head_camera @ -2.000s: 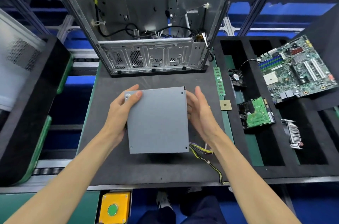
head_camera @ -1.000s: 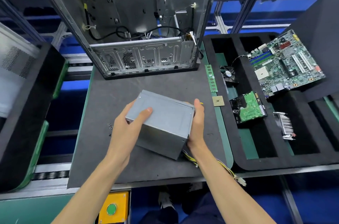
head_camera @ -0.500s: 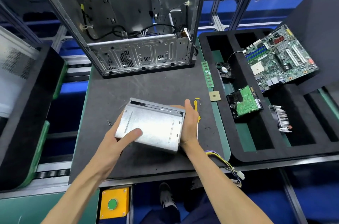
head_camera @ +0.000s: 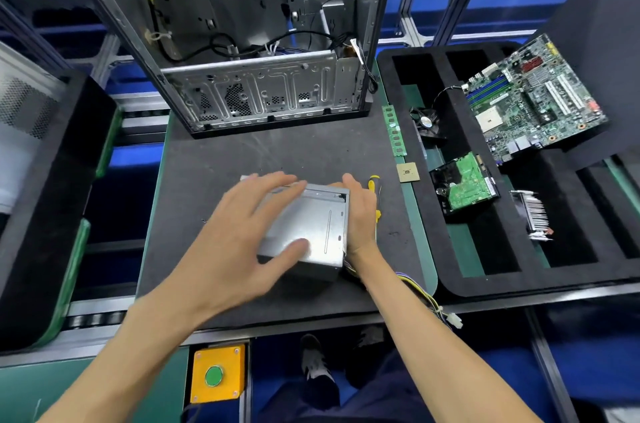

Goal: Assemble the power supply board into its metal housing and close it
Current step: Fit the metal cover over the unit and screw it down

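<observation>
Two hands on the metal housing [head_camera: 313, 226] here, which sits on the dark mat of the counter [head_camera: 214, 159], near-centre. The left hand [head_camera: 242, 249] lies spread over its top and left side, fingers straight, thumb pressing the near face, a bit blurred. The right hand [head_camera: 360, 214] is flat against the right wall, fingers reaching to the far corner. Coloured wires [head_camera: 420, 287] trail off the near-right edge. A yellow-handled screwdriver [head_camera: 374, 185] lies just right of that hand. The open PC case [head_camera: 263, 86] stands at the far side, with the foam tray [head_camera: 450, 280] holding a motherboard [head_camera: 533, 100] to the right.
</observation>
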Action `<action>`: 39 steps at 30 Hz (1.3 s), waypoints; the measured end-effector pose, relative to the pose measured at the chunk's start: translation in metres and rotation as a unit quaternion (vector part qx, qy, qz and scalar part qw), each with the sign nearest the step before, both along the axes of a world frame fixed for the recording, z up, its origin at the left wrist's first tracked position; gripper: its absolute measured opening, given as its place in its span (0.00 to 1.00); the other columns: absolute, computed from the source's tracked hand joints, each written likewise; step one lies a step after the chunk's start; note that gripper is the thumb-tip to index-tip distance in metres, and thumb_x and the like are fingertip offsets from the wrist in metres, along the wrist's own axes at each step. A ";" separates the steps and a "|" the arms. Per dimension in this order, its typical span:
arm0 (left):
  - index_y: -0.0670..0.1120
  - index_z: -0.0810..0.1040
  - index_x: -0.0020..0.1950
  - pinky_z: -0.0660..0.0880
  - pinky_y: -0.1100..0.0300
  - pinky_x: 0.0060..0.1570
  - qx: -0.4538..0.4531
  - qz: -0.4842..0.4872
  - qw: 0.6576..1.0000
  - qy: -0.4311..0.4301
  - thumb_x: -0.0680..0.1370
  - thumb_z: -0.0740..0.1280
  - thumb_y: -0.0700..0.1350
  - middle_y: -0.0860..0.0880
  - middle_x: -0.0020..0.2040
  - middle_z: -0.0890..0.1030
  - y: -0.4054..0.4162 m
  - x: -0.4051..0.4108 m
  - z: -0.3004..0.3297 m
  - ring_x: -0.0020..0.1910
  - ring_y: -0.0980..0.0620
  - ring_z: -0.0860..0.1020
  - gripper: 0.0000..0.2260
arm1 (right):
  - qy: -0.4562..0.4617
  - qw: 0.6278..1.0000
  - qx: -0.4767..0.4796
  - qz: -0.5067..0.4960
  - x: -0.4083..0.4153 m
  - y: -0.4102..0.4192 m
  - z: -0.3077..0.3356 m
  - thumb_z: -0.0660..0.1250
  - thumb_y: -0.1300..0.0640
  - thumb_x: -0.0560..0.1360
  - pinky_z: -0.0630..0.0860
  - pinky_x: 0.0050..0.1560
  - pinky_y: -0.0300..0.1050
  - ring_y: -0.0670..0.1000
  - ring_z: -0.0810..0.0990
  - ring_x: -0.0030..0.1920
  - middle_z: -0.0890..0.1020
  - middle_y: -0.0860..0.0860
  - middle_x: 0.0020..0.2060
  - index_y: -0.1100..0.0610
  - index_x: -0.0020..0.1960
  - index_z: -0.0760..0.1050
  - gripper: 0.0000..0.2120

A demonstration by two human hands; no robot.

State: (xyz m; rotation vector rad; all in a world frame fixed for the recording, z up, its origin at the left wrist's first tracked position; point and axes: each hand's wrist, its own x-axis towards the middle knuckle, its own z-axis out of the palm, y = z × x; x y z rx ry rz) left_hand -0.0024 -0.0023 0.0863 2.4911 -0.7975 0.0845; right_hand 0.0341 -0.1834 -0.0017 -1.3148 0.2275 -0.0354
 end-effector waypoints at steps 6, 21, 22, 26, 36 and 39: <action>0.42 0.66 0.78 0.60 0.42 0.77 0.145 -0.015 0.988 -0.042 0.74 0.61 0.70 0.40 0.74 0.69 -0.023 -0.008 -0.010 0.74 0.42 0.65 0.42 | 0.011 0.998 -0.041 -0.044 0.004 -0.001 0.005 0.56 0.59 0.80 0.62 0.26 0.38 0.45 0.67 0.24 0.69 0.58 0.24 0.61 0.28 0.65 0.21; 0.48 0.80 0.64 0.65 0.49 0.57 0.076 0.017 0.997 0.000 0.78 0.58 0.64 0.48 0.52 0.73 -0.039 0.006 0.006 0.51 0.47 0.71 0.25 | 0.037 0.996 -0.065 -0.057 0.007 0.000 0.004 0.57 0.54 0.71 0.58 0.26 0.44 0.52 0.61 0.27 0.63 0.53 0.23 0.52 0.24 0.59 0.18; 0.49 0.80 0.63 0.65 0.49 0.55 0.089 0.013 0.996 -0.004 0.78 0.58 0.64 0.48 0.50 0.72 -0.040 0.008 0.007 0.50 0.47 0.70 0.25 | 0.033 0.995 -0.075 -0.059 0.008 0.001 0.004 0.56 0.54 0.72 0.58 0.26 0.45 0.53 0.60 0.28 0.62 0.55 0.24 0.57 0.26 0.59 0.17; 0.51 0.81 0.63 0.66 0.49 0.51 0.127 0.001 0.992 -0.013 0.76 0.58 0.67 0.48 0.47 0.69 -0.044 0.013 0.009 0.47 0.48 0.68 0.27 | 0.035 0.994 -0.084 -0.066 0.008 0.004 0.004 0.56 0.53 0.72 0.56 0.30 0.51 0.57 0.60 0.32 0.63 0.58 0.28 0.56 0.28 0.58 0.16; 0.49 0.78 0.69 0.71 0.46 0.53 0.174 0.021 0.984 -0.023 0.78 0.56 0.64 0.46 0.51 0.71 -0.042 0.000 0.010 0.50 0.43 0.72 0.28 | 0.047 0.994 -0.067 -0.069 0.009 0.004 0.002 0.57 0.53 0.71 0.58 0.32 0.56 0.57 0.61 0.32 0.63 0.55 0.26 0.52 0.26 0.58 0.17; 0.48 0.77 0.71 0.72 0.44 0.55 0.176 0.018 0.984 -0.018 0.78 0.57 0.64 0.45 0.53 0.72 -0.040 -0.001 0.010 0.52 0.42 0.73 0.29 | 0.049 0.994 -0.063 -0.070 0.009 0.004 0.001 0.57 0.53 0.71 0.58 0.31 0.51 0.57 0.63 0.32 0.64 0.56 0.26 0.53 0.26 0.59 0.16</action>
